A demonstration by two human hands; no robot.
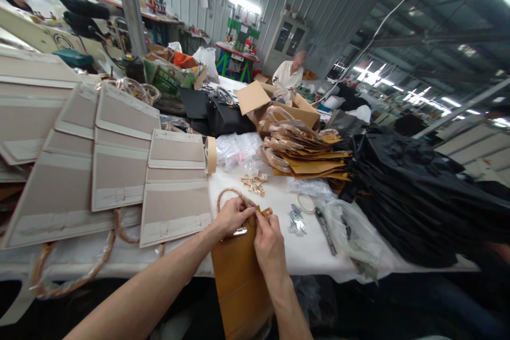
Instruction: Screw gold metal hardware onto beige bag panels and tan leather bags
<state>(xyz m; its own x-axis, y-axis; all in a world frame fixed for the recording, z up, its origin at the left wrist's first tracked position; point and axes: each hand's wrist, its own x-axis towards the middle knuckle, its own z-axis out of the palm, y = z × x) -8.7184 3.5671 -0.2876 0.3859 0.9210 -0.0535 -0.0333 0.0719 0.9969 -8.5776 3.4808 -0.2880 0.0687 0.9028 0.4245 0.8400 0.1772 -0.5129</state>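
Note:
A mustard-brown bag panel hangs over the table's front edge toward me, its upper end between my hands. My left hand is closed in a pinch at the panel's top, beside a curved tan handle. Thumb and fingers of my right hand pinch the same top end from the other side. What small part lies between the fingertips is hidden. A shiny metal piece shows just below my left hand. Gold-coloured metal fittings lie in a loose pile beyond my hands.
Silver metal plates, a pale ring and a dark slim tool lie to the right. Grey-beige bag panels overlap at left, near a tape roll. Mustard bags and black material are stacked at right. A person is behind.

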